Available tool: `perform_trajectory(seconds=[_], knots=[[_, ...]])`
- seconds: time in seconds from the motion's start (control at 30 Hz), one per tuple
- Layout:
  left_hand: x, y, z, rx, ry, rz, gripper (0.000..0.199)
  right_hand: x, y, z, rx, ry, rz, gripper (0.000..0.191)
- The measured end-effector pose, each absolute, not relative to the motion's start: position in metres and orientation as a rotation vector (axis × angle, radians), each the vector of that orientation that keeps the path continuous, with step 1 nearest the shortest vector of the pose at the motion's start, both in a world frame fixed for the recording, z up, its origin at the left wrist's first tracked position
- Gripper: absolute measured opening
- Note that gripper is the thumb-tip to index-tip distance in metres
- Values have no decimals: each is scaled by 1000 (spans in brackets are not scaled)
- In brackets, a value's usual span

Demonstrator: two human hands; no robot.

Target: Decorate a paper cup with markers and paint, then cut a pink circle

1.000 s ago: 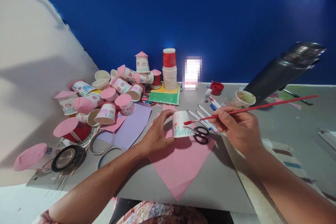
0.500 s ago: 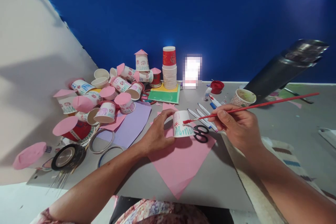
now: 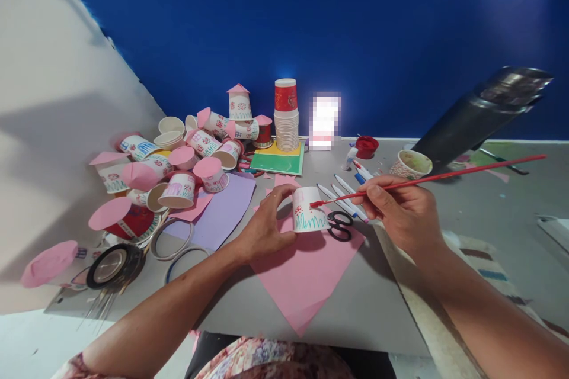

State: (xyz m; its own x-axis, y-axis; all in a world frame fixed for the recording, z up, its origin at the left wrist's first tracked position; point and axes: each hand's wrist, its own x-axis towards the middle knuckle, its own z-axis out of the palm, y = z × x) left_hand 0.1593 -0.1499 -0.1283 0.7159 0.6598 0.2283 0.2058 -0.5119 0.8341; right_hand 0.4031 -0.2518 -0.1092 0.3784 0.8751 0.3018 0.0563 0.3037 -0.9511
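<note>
My left hand [image 3: 269,222] grips a white paper cup [image 3: 306,218] by its left side, thumb low and fingers round the top. The cup is upside down, with green zigzag grass, red dots and a pink window drawn on it. In my right hand [image 3: 395,207] is a red paintbrush [image 3: 444,176], pinched like a pen. Its red-coated tip meets or nearly meets the cup's side. Beneath the cup lies a pink paper sheet [image 3: 302,290]. Black-handled scissors [image 3: 340,226] rest just right of the cup, beside several markers [image 3: 342,192].
Decorated cups with pink paper roofs [image 3: 178,189] crowd the left. A cup stack [image 3: 287,124] stands on a green-yellow pad [image 3: 278,161]. At the back right are a red paint pot [image 3: 367,147], a patterned cup [image 3: 413,164] and a dark flask [image 3: 475,115]. Tape rolls [image 3: 111,266] lie front left.
The brush's handle end has shifted slightly right, with its tip still at the cup's side. My left hand and the cup have stayed in place.
</note>
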Motion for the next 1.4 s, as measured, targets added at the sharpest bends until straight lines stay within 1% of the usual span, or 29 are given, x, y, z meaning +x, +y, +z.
perform_trajectory(seconds=[0.47, 1.0, 1.13, 1.4], knots=[[159, -148, -133, 2026, 670, 685, 71, 404, -253, -105, -1095, -1061, 714, 22], [160, -150, -129, 2049, 669, 667, 71, 402, -252, -107, -1161, -1049, 678, 25], [160, -151, -127, 2078, 677, 645, 71, 401, -252, -108, -1156, -1053, 693, 23], [161, -151, -125, 2094, 679, 631, 70, 402, -252, -112, -1187, -1074, 677, 24]])
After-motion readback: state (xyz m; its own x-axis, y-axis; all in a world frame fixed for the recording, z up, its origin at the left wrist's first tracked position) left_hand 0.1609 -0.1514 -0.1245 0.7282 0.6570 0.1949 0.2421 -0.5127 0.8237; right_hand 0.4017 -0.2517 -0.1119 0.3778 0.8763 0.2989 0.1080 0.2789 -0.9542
